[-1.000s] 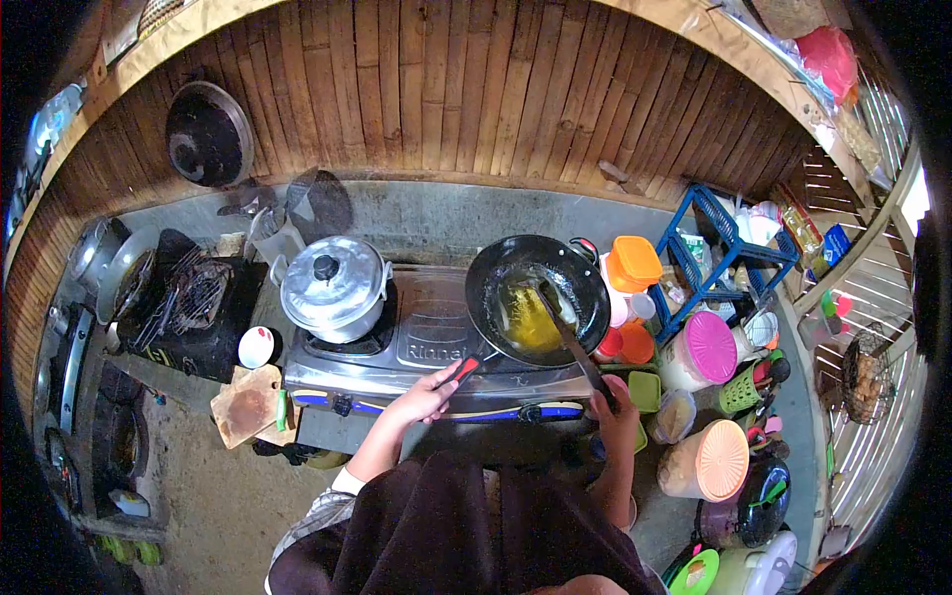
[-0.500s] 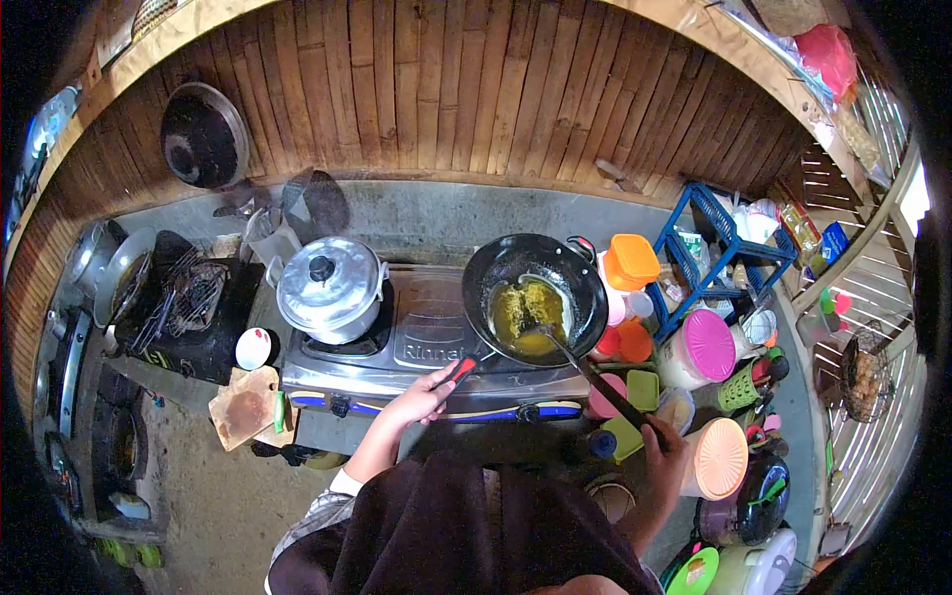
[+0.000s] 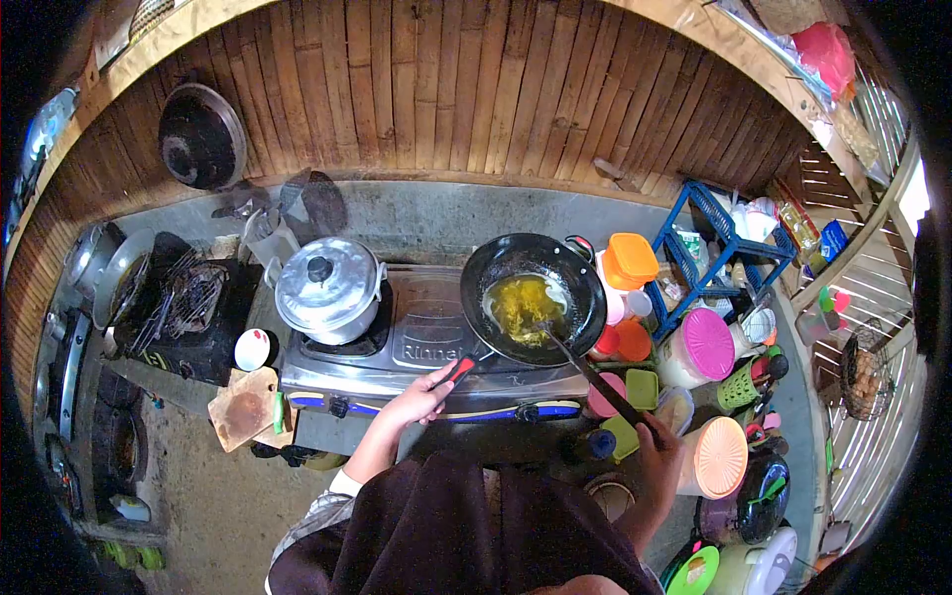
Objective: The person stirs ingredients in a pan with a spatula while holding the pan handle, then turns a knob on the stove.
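On the right side of the gas stove (image 3: 421, 372) sits a black wok (image 3: 483, 268). Inside it lies yellow oil with finely cut yellowish pieces (image 3: 526, 307), mostly gathered toward the near side. My left hand (image 3: 416, 399) is closed around the wok's red and black handle (image 3: 460, 372). My right hand (image 3: 656, 466) grips a long dark spatula (image 3: 607, 389), which slants up and left into the wok. The tip of the spatula is down in the oil, so its shape is partly hidden.
A lidded aluminium pot (image 3: 322, 288) occupies the left burner. Wooden cutting boards (image 3: 243, 409) and a small white bowl (image 3: 253, 349) lie left of the stove. Plastic containers (image 3: 721, 457) and a blue rack (image 3: 729, 213) crowd the right. Black grill racks (image 3: 193, 297) stand far left.
The yellowish pieces have shifted from the wok's middle toward its near side and spread out in the oil. The spatula tip has moved slightly; my left hand stays on the handle.
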Available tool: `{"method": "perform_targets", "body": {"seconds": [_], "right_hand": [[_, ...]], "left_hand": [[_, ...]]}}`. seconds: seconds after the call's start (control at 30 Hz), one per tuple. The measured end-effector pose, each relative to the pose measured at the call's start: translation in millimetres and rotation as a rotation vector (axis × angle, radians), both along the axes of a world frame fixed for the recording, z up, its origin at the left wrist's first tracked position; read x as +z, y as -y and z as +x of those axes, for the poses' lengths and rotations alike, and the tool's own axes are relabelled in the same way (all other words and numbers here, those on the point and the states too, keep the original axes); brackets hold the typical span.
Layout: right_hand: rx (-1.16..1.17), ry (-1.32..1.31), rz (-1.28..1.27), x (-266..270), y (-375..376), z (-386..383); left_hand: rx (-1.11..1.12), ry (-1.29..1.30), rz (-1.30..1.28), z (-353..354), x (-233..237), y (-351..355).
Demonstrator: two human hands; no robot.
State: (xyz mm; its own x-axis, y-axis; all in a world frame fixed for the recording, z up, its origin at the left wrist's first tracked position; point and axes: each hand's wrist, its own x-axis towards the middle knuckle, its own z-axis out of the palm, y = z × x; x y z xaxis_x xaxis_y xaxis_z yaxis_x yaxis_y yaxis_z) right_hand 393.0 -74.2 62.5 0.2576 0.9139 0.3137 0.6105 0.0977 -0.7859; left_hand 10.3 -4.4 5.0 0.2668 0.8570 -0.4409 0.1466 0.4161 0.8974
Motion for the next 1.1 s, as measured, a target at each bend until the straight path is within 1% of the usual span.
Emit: {"method": "perform_targets", "body": {"seconds": [0.07,0.17,0.27,0.3,0.33,0.37,0.43,0.47,0.53,0.57,0.63,0.67,0.73,0.77,0.83,0.97,1.07,1.1], "right_hand": [[0.016,-0.086,-0.184,18,-5,-22],[0.039,-0.047,-0.128,-16,-22,-24],[0.05,-0.077,-0.12,-37,-39,-35],[0.055,-0.085,-0.097,-38,-43,-40],[0.037,-0.028,-0.104,-34,-46,-47],[0.039,-0.028,-0.104,-41,-50,-46],[0.024,-0.02,0.011,-72,-67,-40],[0.025,-0.019,0.011,-83,-76,-38],[0.045,0.209,0.395,-92,-91,-36],[0.047,0.209,0.395,-95,-92,-34],[0.017,0.082,0.199,-88,-90,-36],[0.019,0.082,0.198,-83,-88,-38],[-0.05,-0.152,-0.036,-56,-76,-46],[-0.051,-0.151,-0.037,-46,-71,-47],[-0.074,-0.032,-0.077,-33,-64,-47],[-0.057,-0.01,-0.074,-34,-49,-35],[-0.061,-0.047,-0.083,-31,-37,-27],[-0.046,-0.016,-0.088,-28,-33,-25]], "left_hand": [[0.005,-0.001,-0.003,0,-1,0],[0.001,-0.007,0.002,-2,-9,-2],[-0.004,-0.008,-0.005,-2,-7,-2],[-0.002,-0.004,-0.018,-1,-6,-2],[-0.001,-0.004,-0.018,-1,-5,-1],[-0.005,0.006,-0.016,-2,-4,-1],[-0.006,0.017,-0.014,-2,-4,-1],[-0.006,0.0,-0.015,-1,-6,-1],[-0.003,-0.016,-0.016,-1,-6,-2],[-0.008,0.005,-0.013,-1,-6,-2],[-0.012,0.025,-0.012,-1,-5,-1],[-0.015,0.007,-0.013,-1,-3,-1],[-0.018,-0.009,-0.015,-1,-1,-1],[-0.02,-0.012,0.0,-1,-1,-1],[-0.025,-0.015,0.013,-1,-3,-1],[-0.026,-0.003,0.016,-1,-1,-1],[-0.023,-0.012,0.013,-2,-3,-2],[-0.024,-0.01,0.018,-2,-4,-2]]}}
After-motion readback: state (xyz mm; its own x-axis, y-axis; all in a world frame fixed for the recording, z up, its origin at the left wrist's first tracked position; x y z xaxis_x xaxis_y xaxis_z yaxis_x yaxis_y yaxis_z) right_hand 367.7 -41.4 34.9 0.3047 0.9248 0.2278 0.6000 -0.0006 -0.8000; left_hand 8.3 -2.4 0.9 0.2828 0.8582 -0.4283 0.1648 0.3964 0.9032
